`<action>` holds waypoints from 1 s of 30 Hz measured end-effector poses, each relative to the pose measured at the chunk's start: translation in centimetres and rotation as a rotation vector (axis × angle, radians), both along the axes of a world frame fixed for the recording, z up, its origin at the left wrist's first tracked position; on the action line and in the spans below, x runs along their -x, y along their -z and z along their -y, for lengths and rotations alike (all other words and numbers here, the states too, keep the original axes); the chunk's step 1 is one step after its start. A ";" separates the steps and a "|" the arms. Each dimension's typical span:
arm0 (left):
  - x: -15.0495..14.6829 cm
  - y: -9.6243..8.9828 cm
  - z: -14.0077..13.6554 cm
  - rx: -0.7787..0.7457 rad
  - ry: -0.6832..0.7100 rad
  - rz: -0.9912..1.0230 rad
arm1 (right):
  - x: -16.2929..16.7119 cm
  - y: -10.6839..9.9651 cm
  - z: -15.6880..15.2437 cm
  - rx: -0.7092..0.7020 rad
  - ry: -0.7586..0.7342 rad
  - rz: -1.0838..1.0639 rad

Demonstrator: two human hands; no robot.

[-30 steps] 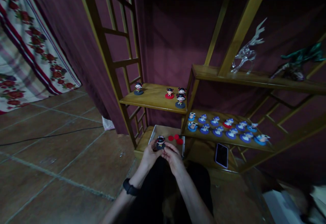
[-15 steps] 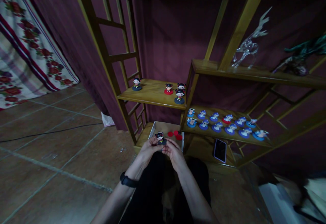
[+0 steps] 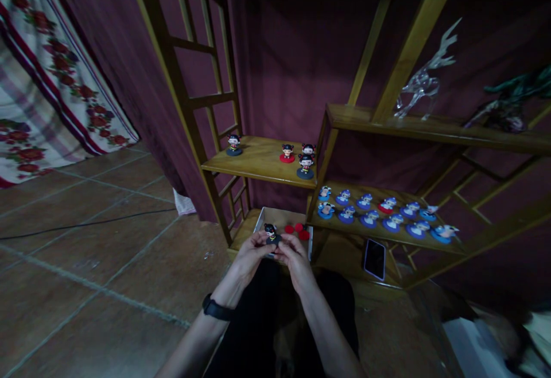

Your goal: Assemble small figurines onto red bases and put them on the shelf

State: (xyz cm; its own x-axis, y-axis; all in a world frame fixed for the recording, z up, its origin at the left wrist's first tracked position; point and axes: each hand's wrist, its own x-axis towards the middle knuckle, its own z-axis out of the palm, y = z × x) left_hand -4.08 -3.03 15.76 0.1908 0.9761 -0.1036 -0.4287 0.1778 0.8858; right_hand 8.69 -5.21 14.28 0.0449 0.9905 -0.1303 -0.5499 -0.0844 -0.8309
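Item held: one small figurine (image 3: 271, 233), dark-haired, on a dark round base. I see it pinched between my left hand (image 3: 251, 254) and right hand (image 3: 294, 257), fingers of both closed around the base, directly above the near edge of an open box (image 3: 262, 221).

Box: shallow, pale-walled, on the lowest board of the wooden shelf unit (image 3: 258, 166); red discs (image 3: 297, 229) lie inside it, just behind the held figurine.

Left wrist: black watch (image 3: 215, 310).

Middle-left shelf: four matching figurines, one alone on a dark base (image 3: 233, 144) at the left, three grouped at the right, one of them on a red base (image 3: 287, 153).

Lower-right shelf: two rows of blue-based figurines (image 3: 370, 217), one red-based among them.

Below that: a phone (image 3: 375, 258) lying flat, screen up.

Upper-right shelf: a clear glass deer (image 3: 424, 82) and a dark green ornament (image 3: 508, 100), too dim for me to identify.

Floor: brown tiles (image 3: 107, 252), a thin black cable (image 3: 86, 224) running across them; floral cloth (image 3: 47, 85) hangs at far left.
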 end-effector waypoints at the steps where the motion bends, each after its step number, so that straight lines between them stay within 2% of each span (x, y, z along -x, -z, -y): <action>1: 0.0 0.0 0.0 -0.005 -0.007 -0.004 | 0.0 0.0 0.0 -0.002 0.006 0.013; 6: -0.5 0.1 0.1 -0.046 -0.103 -0.105 | 0.0 0.6 -0.2 0.038 0.001 0.011; 10: -1.0 0.1 0.1 -0.124 -0.207 -0.226 | 0.1 0.9 -0.3 0.090 -0.048 -0.096; 13: -1.3 0.3 0.2 -0.144 -0.241 -0.246 | 0.0 0.9 -0.4 0.133 -0.064 -0.171; 16: -1.2 0.4 0.3 -0.129 -0.214 -0.239 | -0.1 0.9 -0.5 0.150 -0.080 -0.204; 23: -0.6 0.2 0.7 -0.033 -0.033 -0.162 | 0.1 0.8 -0.2 0.140 -0.027 -0.139; 30: -0.4 0.2 0.2 0.074 -0.012 -0.065 | -0.2 0.4 0.1 0.113 0.000 -0.097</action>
State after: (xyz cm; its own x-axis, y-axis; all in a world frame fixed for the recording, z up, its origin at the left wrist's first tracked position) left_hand -3.72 -3.21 15.61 0.1700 0.9676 -0.1869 -0.3733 0.2388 0.8965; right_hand 8.88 -5.33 13.87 0.0267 0.9693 -0.2446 -0.6272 -0.1743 -0.7591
